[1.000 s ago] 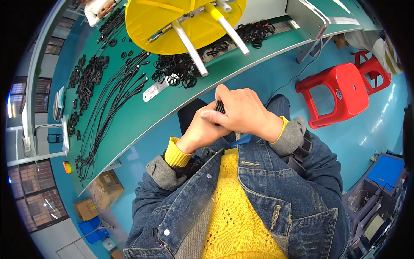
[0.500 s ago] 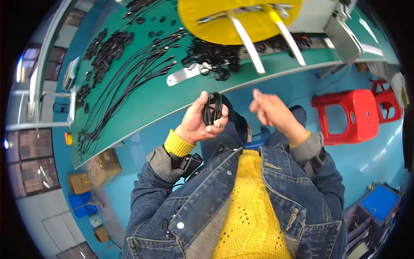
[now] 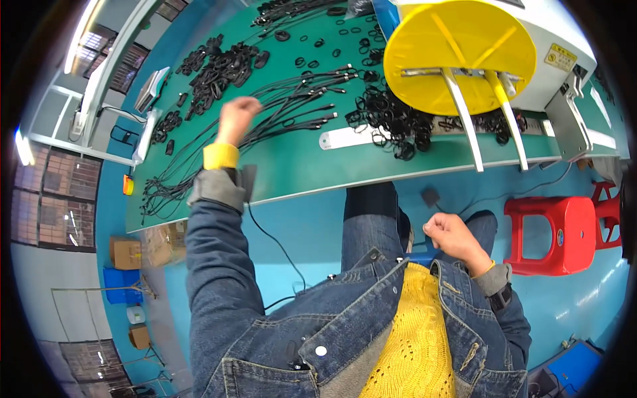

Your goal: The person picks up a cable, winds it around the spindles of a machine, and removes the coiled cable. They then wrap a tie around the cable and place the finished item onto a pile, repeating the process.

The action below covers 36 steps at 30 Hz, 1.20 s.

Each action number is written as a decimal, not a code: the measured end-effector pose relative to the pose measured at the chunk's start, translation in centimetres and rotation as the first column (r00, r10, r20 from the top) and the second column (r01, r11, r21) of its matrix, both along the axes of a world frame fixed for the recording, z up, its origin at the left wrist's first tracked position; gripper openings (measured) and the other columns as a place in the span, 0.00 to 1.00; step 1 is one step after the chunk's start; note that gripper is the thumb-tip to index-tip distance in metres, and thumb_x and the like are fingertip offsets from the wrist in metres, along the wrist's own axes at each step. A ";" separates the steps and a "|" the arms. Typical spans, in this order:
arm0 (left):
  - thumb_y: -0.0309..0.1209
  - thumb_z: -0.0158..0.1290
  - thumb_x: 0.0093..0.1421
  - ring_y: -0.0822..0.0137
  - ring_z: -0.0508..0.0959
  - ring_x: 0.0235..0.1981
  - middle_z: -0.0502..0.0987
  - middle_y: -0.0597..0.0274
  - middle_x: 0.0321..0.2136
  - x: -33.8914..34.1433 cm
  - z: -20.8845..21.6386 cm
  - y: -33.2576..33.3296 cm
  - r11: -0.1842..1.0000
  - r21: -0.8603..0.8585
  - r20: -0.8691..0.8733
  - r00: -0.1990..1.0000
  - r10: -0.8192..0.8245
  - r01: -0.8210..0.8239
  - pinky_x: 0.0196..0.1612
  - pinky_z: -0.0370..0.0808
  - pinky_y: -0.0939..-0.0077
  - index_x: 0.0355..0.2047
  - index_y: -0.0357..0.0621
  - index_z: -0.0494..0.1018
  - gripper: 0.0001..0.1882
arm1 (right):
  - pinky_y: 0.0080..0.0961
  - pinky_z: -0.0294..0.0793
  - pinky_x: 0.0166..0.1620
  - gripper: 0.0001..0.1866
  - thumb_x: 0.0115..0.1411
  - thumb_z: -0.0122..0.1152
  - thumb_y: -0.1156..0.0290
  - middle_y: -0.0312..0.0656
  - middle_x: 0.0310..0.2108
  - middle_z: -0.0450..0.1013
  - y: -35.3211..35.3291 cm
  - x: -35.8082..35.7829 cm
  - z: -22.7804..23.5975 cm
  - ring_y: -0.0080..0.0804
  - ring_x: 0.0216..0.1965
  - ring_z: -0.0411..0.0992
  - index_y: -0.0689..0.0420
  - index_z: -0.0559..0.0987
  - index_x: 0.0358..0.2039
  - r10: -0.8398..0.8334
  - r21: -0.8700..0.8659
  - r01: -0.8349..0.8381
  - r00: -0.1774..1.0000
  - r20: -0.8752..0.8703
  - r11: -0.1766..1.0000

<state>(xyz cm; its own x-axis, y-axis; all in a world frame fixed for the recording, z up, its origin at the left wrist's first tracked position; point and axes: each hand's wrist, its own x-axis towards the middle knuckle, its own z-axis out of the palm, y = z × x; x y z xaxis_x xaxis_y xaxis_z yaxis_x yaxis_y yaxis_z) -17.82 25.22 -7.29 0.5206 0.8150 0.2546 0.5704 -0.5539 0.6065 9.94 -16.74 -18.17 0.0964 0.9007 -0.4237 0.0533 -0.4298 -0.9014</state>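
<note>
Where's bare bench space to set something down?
Free: the green bench strip along its near edge, between the left hand and the white legs of the yellow disc. Crowded: cables beside the hand, black rings under the disc.

cables [image 3: 292, 109]: matt black, likely rubber | table [image 3: 312, 166]: smooth green | stool [image 3: 551, 232]: glossy plastic

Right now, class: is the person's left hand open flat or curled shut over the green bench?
Curled shut: the left hand shows a fist above long black cables.
</note>
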 end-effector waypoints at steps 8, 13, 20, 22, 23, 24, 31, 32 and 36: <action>0.33 0.57 0.52 0.62 0.78 0.32 0.78 0.55 0.29 0.7 -3.4 -5.4 0.953 0.275 -0.277 0.959 -0.050 0.129 0.37 0.73 0.72 0.32 0.42 0.78 0.10 | 0.17 0.64 0.23 0.10 0.57 0.55 0.68 0.31 0.17 0.67 -0.4 0.2 -0.2 0.16 0.18 0.65 0.61 0.72 0.24 -0.003 0.032 0.001 0.999 0.049 0.999; 0.24 0.53 0.56 0.70 0.76 0.28 0.77 0.56 0.27 1.7 -0.2 -6.0 0.967 0.244 0.359 0.933 -0.014 -0.079 0.32 0.71 0.82 0.34 0.38 0.76 0.06 | 0.19 0.65 0.23 0.08 0.56 0.55 0.70 0.35 0.16 0.68 -0.8 0.2 0.5 0.20 0.18 0.66 0.62 0.73 0.26 -0.086 0.083 0.083 0.996 0.037 0.993; 0.18 0.55 0.47 0.66 0.71 0.17 0.71 0.61 0.19 10.9 11.0 -21.9 0.607 0.648 -0.050 0.821 -0.569 0.460 0.20 0.68 0.78 0.32 0.40 0.75 0.10 | 0.24 0.66 0.22 0.18 0.45 0.66 0.74 0.40 0.23 0.67 -2.1 1.3 14.1 0.32 0.20 0.66 0.64 0.76 0.38 -0.741 0.873 -0.266 0.460 0.488 0.410; 0.19 0.56 0.44 0.65 0.71 0.17 0.71 0.62 0.19 13.1 11.7 -25.2 0.557 0.601 -0.091 0.741 -0.665 0.574 0.20 0.68 0.76 0.31 0.41 0.76 0.11 | 0.25 0.66 0.22 0.21 0.42 0.67 0.74 0.41 0.26 0.67 -2.5 2.5 15.7 0.33 0.21 0.66 0.65 0.76 0.40 -0.829 0.848 -0.391 0.284 0.481 0.358; 0.19 0.56 0.44 0.65 0.71 0.17 0.71 0.62 0.19 13.7 12.1 -26.3 0.529 0.613 -0.072 0.709 -0.702 0.587 0.20 0.68 0.76 0.31 0.41 0.76 0.11 | 0.25 0.65 0.22 0.23 0.41 0.68 0.76 0.41 0.26 0.68 -2.6 3.2 16.3 0.33 0.23 0.66 0.66 0.75 0.41 -0.839 0.832 -0.413 0.235 0.490 0.370; 0.19 0.56 0.44 0.65 0.71 0.17 0.71 0.62 0.18 14.2 12.5 -27.3 0.526 0.622 -0.073 0.712 -0.699 0.580 0.19 0.68 0.75 0.30 0.40 0.76 0.10 | 0.25 0.65 0.23 0.25 0.40 0.68 0.78 0.41 0.27 0.69 -2.8 3.6 16.9 0.33 0.24 0.66 0.67 0.75 0.42 -0.848 0.813 -0.437 0.180 0.499 0.386; 0.21 0.56 0.46 0.63 0.72 0.18 0.70 0.60 0.18 20.4 13.6 -30.9 0.571 0.616 0.085 0.676 -0.732 0.542 0.20 0.68 0.74 0.29 0.41 0.76 0.08 | 0.27 0.70 0.25 0.20 0.42 0.65 0.80 0.43 0.27 0.70 -3.1 6.9 17.0 0.37 0.24 0.68 0.63 0.75 0.39 -0.868 0.837 -0.266 0.002 0.497 0.478; 0.21 0.57 0.47 0.62 0.71 0.18 0.70 0.59 0.18 21.2 12.9 -30.6 0.657 0.538 0.141 0.712 -0.688 0.528 0.21 0.68 0.74 0.29 0.40 0.76 0.07 | 0.28 0.70 0.26 0.18 0.43 0.65 0.79 0.43 0.28 0.70 -2.8 7.0 16.5 0.38 0.25 0.69 0.62 0.75 0.38 -0.846 0.826 -0.230 0.018 0.532 0.515; 0.22 0.57 0.48 0.61 0.71 0.19 0.70 0.57 0.19 21.8 10.6 -28.1 0.791 0.384 0.245 0.774 -0.584 0.475 0.23 0.68 0.73 0.28 0.40 0.76 0.05 | 0.29 0.71 0.27 0.12 0.47 0.62 0.76 0.43 0.27 0.70 -0.9 7.4 15.5 0.40 0.27 0.70 0.60 0.75 0.35 -0.788 0.788 -0.135 0.070 0.612 0.600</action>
<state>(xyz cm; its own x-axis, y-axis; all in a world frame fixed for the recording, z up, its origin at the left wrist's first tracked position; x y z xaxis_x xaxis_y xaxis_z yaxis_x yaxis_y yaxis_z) 3.97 -2.87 3.28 0.6839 0.2950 0.6673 -0.0756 -0.8811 0.4669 17.34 -17.65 -2.65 0.3038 0.5230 0.7963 0.9527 -0.1756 -0.2481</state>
